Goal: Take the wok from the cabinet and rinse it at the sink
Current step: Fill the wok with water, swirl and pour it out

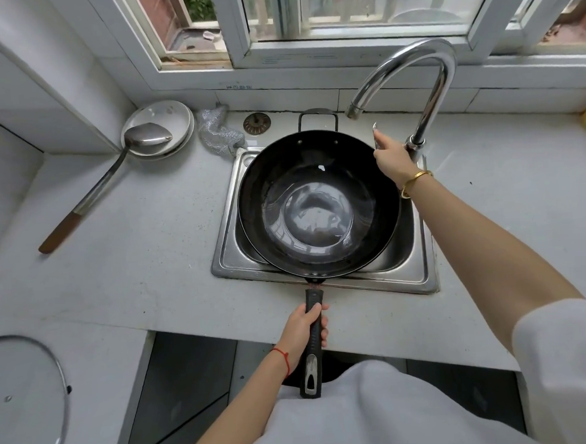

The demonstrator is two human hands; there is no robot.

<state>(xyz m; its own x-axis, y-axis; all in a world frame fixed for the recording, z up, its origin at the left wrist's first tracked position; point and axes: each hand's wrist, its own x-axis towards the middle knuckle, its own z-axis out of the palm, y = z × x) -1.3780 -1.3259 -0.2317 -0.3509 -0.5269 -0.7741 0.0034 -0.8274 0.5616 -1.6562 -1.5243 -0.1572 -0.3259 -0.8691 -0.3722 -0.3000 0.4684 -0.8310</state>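
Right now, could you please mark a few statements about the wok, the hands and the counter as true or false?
1. The left hand grips the wok by its long handle. True.
2. The wok sits over the sink. True.
3. Water is pouring from the faucet. False: no stream shows.
4. The right hand holds the ladle. False: it is at the faucet lever; the ladle rests on the plates.
5. The glass lid covers the wok. False: it lies on the counter, lower left.
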